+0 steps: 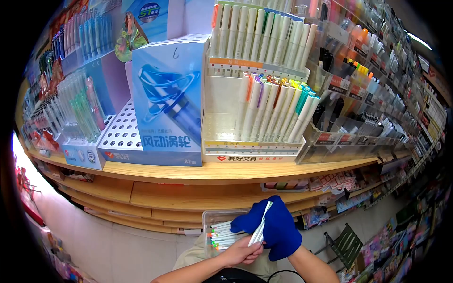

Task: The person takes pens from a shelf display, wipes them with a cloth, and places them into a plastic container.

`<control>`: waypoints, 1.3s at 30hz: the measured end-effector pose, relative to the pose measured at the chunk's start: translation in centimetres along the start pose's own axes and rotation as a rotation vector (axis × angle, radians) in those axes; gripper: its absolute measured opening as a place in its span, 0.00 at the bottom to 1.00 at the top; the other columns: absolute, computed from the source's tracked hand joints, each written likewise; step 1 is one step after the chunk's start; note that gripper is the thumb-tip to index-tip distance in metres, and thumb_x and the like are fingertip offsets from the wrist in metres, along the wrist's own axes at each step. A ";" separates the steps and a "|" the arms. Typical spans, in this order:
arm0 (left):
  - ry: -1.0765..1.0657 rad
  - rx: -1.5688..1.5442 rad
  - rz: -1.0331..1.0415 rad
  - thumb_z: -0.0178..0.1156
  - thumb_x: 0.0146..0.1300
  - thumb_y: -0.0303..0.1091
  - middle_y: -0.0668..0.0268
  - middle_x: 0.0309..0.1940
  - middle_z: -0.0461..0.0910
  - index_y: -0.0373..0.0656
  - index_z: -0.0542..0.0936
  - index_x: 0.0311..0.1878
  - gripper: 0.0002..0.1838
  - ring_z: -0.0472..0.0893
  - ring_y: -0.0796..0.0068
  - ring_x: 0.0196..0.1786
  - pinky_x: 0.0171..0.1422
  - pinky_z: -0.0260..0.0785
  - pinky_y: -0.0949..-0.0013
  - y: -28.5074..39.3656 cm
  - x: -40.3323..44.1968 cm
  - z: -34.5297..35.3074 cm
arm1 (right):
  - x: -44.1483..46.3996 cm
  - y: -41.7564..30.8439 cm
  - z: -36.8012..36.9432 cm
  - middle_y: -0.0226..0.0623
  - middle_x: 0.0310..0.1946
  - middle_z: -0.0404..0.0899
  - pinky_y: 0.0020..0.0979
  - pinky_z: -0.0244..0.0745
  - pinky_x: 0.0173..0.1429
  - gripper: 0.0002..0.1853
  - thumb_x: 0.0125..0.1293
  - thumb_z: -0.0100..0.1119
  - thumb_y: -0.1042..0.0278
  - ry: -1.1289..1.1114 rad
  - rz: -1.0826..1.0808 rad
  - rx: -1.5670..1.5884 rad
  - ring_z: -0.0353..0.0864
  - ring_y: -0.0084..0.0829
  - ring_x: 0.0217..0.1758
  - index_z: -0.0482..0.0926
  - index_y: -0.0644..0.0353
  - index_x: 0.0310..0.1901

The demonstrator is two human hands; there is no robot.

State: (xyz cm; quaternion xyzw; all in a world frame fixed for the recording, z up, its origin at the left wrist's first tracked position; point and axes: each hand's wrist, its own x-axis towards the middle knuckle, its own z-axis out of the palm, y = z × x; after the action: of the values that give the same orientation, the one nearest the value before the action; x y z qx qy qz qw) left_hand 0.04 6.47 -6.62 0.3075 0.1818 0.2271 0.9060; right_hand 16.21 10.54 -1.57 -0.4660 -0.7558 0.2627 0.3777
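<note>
My left hand [245, 251], bare, is closed around a few slim white markers [258, 233] that stick up at a slant. Blue fabric [276, 221], a glove or a cloth, covers my right hand [282, 231] and lies right behind these markers. Its fingers cannot be made out under the fabric. Just left of both hands, a clear plastic box [206, 221] rests at my lap. Several white markers [222, 238] with green and orange ends lie in it, partly hidden by the blue fabric.
Above my hands, a wooden shelf [226, 170] carries a marker display stand [222, 113] with white markers and a blue display box [167, 99]. Pen racks [349, 85] rise at the right. Lower shelves [188, 195] are in front of me, and a folding stool [346, 245] stands at right.
</note>
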 end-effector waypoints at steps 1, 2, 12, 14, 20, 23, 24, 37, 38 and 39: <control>-0.032 -0.012 -0.010 0.43 0.71 0.38 0.71 0.25 0.60 0.42 0.64 0.49 0.10 0.55 0.84 0.21 0.22 0.47 0.80 -0.3 0.2 -0.3 | -0.2 0.1 0.2 0.38 0.36 0.76 0.35 0.70 0.47 0.11 0.53 0.56 0.68 0.015 0.021 0.014 0.75 0.37 0.42 0.74 0.61 0.39; -0.064 -0.024 -0.020 0.43 0.71 0.38 0.71 0.25 0.60 0.43 0.65 0.48 0.10 0.55 0.84 0.21 0.22 0.47 0.81 -0.8 0.5 -1.0 | -0.4 0.1 0.3 0.38 0.36 0.76 0.35 0.70 0.47 0.11 0.53 0.56 0.68 0.029 0.041 0.027 0.75 0.37 0.42 0.74 0.61 0.39; 0.134 0.041 0.118 0.45 0.70 0.33 0.72 0.24 0.62 0.45 0.62 0.52 0.10 0.58 0.85 0.21 0.21 0.49 0.81 -1.3 0.8 -0.1 | -2.2 0.8 1.9 0.38 0.34 0.76 0.36 0.69 0.46 0.10 0.53 0.55 0.69 0.048 0.111 0.063 0.75 0.37 0.41 0.74 0.60 0.37; 0.265 0.452 0.296 0.45 0.69 0.32 0.64 0.31 0.68 0.40 0.62 0.52 0.12 0.67 0.74 0.30 0.33 0.62 0.73 -2.8 1.4 -0.9 | -2.2 0.8 2.1 0.38 0.34 0.76 0.36 0.69 0.46 0.09 0.53 0.55 0.69 0.052 0.119 0.066 0.75 0.38 0.40 0.74 0.60 0.37; 0.371 0.859 0.410 0.45 0.68 0.33 0.62 0.32 0.70 0.37 0.66 0.46 0.10 0.71 0.71 0.33 0.38 0.66 0.69 -4.0 1.5 -0.5 | -2.0 0.7 1.9 0.38 0.33 0.76 0.36 0.69 0.46 0.09 0.53 0.55 0.70 0.064 0.081 -0.006 0.75 0.38 0.40 0.73 0.60 0.36; 0.084 0.176 0.050 0.45 0.70 0.36 0.70 0.26 0.63 0.42 0.66 0.43 0.07 0.62 0.82 0.23 0.24 0.56 0.77 -2.4 1.1 -0.4 | -1.6 0.7 1.3 0.38 0.32 0.76 0.37 0.69 0.45 0.08 0.53 0.55 0.70 0.060 0.046 -0.092 0.75 0.38 0.39 0.73 0.60 0.36; 0.024 0.028 0.024 0.45 0.70 0.38 0.75 0.23 0.58 0.46 0.65 0.44 0.07 0.53 0.88 0.20 0.19 0.43 0.83 -1.6 0.7 0.4 | -1.6 0.6 1.2 0.38 0.32 0.76 0.37 0.69 0.45 0.08 0.53 0.55 0.70 0.055 0.031 -0.127 0.75 0.38 0.39 0.73 0.60 0.35; -0.204 -0.172 0.002 0.45 0.70 0.39 0.74 0.23 0.58 0.47 0.63 0.46 0.08 0.51 0.87 0.18 0.17 0.43 0.83 -0.2 0.1 -0.6 | 0.3 -0.6 -4.0 0.38 0.30 0.75 0.38 0.68 0.44 0.06 0.53 0.54 0.71 0.002 -0.091 -0.544 0.74 0.39 0.37 0.72 0.59 0.34; -0.198 -0.174 -0.001 0.45 0.70 0.38 0.73 0.23 0.58 0.47 0.63 0.46 0.08 0.52 0.87 0.18 0.18 0.43 0.83 -0.1 0.1 -0.6 | -0.2 -0.9 -3.6 0.38 0.30 0.75 0.38 0.68 0.44 0.06 0.53 0.54 0.71 0.001 -0.107 -0.513 0.74 0.39 0.37 0.72 0.59 0.33; -0.192 -0.175 -0.004 0.45 0.70 0.38 0.73 0.24 0.59 0.47 0.63 0.45 0.07 0.52 0.87 0.18 0.18 0.44 0.83 0.1 0.2 -0.6 | -1.1 -0.9 -2.6 0.38 0.30 0.75 0.38 0.68 0.44 0.06 0.53 0.54 0.71 -0.012 -0.108 -0.466 0.74 0.39 0.37 0.72 0.59 0.33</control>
State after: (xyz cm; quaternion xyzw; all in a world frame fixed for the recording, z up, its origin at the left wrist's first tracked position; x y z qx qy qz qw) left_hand -0.12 6.94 -7.00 0.2473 0.0742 0.2096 0.9431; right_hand 18.21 9.30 0.27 -0.4977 -0.8222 0.0633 0.2689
